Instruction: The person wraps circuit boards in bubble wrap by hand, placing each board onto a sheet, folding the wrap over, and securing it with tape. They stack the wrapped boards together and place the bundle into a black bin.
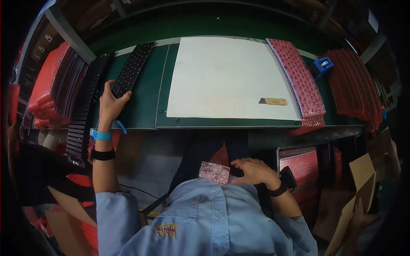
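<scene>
My left hand (112, 102) grips the near end of a long black strip dotted with white spots (132, 70), its thumb and fingers on either edge. The strip lies slanted on the green table top. A piece of pink bubble wrap (214, 172) rests against my lap, with a red part behind it. Just right of that piece is my right hand (256, 171), its fingers spread and bent, holding nothing I can see. On a white board (222, 77) in the middle of the table lies a short knife with a worn tan handle (275, 102).
Pink bubble-wrap sheets (297, 77) lie along the board's right edge, with a blue tape dispenser (321, 67) beyond. Red bubble-wrap stacks stand at the right (352, 87) and left (51, 85). A black slatted strip (85, 98) overhangs the table edge. Open cardboard boxes (361, 187) flank me.
</scene>
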Tool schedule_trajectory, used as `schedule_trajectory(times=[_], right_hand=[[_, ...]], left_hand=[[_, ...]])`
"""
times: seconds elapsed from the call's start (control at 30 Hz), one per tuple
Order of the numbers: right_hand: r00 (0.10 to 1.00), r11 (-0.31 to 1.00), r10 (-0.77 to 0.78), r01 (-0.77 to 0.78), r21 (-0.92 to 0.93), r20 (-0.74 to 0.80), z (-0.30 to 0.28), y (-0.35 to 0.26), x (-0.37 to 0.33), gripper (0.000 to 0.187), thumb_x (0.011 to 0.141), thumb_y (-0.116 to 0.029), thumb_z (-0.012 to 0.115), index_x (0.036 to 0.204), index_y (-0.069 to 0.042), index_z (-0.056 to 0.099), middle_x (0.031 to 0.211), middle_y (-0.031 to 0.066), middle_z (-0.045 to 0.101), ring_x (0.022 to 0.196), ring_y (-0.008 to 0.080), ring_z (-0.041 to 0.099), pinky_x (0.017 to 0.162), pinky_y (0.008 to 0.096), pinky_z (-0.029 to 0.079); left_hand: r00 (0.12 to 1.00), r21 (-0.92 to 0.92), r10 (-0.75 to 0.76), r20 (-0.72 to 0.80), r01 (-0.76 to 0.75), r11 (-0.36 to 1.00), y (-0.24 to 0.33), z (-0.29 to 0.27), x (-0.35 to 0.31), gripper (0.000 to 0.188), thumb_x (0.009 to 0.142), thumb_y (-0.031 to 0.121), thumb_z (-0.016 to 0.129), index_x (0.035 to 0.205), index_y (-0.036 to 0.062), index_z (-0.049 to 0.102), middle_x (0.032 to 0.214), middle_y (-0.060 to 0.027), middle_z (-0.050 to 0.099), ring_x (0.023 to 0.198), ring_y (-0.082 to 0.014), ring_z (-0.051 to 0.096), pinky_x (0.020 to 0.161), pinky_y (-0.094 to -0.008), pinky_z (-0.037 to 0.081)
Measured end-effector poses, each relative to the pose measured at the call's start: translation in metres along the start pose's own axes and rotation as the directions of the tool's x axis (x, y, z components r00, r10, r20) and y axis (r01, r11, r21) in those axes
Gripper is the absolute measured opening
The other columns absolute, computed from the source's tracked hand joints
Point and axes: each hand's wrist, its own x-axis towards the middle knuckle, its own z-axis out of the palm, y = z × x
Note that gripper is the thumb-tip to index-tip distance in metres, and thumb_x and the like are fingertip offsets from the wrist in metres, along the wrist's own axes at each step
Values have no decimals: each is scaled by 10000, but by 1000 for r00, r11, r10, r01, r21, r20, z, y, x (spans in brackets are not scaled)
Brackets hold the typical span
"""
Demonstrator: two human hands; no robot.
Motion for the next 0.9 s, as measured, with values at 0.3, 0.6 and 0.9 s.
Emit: schedule_trajectory(times=[0.3, 0.6, 0.9], right_hand=[[926, 829, -105, 283, 482, -363, 21, -52, -8, 171, 854, -122, 713, 949, 3, 645, 900, 102, 655, 823, 187, 662, 715, 295, 516], [361, 643, -421, 765, 7, -832, -194, -189, -63, 147, 913, -47, 633, 1038, -12, 565, 868, 48, 663, 733, 64, 615, 638, 204, 481], [-43, 853, -424, 315, -415, -905, -311, -192, -97, 266, 875, -47, 607, 1137, -3, 590, 849, 57, 666, 709, 99, 618, 664, 236, 491]], left_hand=[[983, 295, 134, -127, -92, 951, 10, 10, -27, 921, 701, 402, 829, 1391, -28, 396, 1322, -297, 506, 1296, -376, 450, 1092, -451, 324], [447, -905, 791, 417, 127, 405, 182, 24, -111, 1082, 707, 350, 869, 1511, 12, 229, 1373, -167, 508, 1258, -234, 492, 1053, -364, 386], [658, -980, 727, 196, 156, 124, 172, 76, -136, 399, 831, 130, 759, 1184, 22, 607, 1196, -84, 590, 1033, -126, 557, 894, -279, 451]])
